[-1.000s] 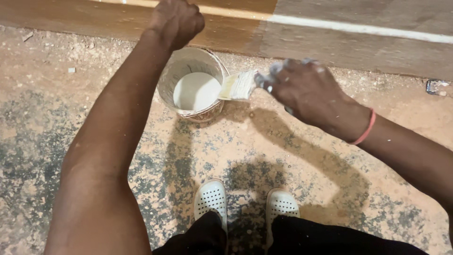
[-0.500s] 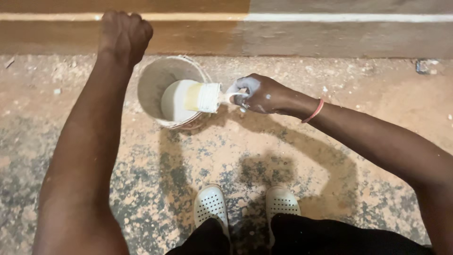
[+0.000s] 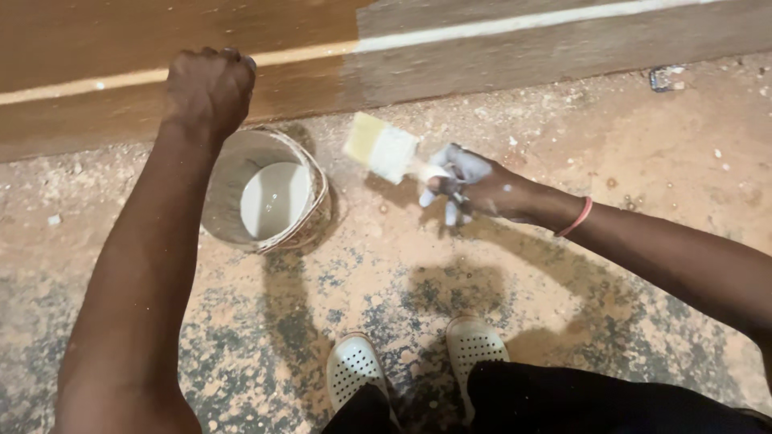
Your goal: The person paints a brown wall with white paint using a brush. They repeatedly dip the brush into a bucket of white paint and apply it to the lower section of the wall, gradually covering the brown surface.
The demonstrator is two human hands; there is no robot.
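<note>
Right hand point(image 3: 470, 189) grasps a paintbrush point(image 3: 382, 149) by its handle, beside the paint bucket point(image 3: 265, 193). Left hand point(image 3: 209, 84) clenched, holding nothing. Brush likely light, with soft, dripping bristles and a slippery handle.

Dusty speckled concrete floor point(image 3: 563, 321) below a brown wall point(image 3: 161, 32) with pale stripe

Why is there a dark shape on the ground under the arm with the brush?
Head view: it is the shadow cast by the right hand and arm holding the paintbrush; another shadow falls beside the bucket; the picture looks sharp and warm-lit.

brush handle point(image 3: 434, 172): hidden in right hand point(image 3: 474, 189) | left fingers: curled under
</note>
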